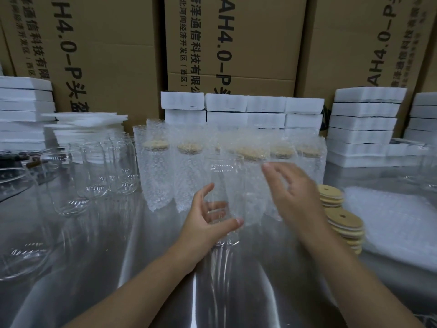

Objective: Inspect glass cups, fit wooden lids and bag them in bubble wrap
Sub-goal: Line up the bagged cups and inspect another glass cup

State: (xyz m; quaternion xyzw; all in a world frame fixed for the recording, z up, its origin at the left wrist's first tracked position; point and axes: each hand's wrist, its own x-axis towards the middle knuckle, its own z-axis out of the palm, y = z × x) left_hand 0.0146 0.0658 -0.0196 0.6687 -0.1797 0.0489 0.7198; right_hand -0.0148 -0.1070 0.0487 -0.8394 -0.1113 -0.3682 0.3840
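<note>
**Cup in hand, no lid yet**

The left hand grips a bare cup upright at the middle of the desk, thumb on the near side and fingers curled round the far side. Whether its base rests on the desk I cannot tell. The right hand hovers just right of the rim, fingers loosely spread, holding nothing.

The cup has neither lid nor wrap, so this looks like the inspection step, about to give way to lid fitting. Just behind it stands a row of bagged cups, lids already on. More bare cups wait at the left.

The next move probably falls to the right hand. It would reach to the lids stacked near right, lift one and seat it level on the rim while the left steadies the glass. Bubble wrap lies beyond the lids.
</note>
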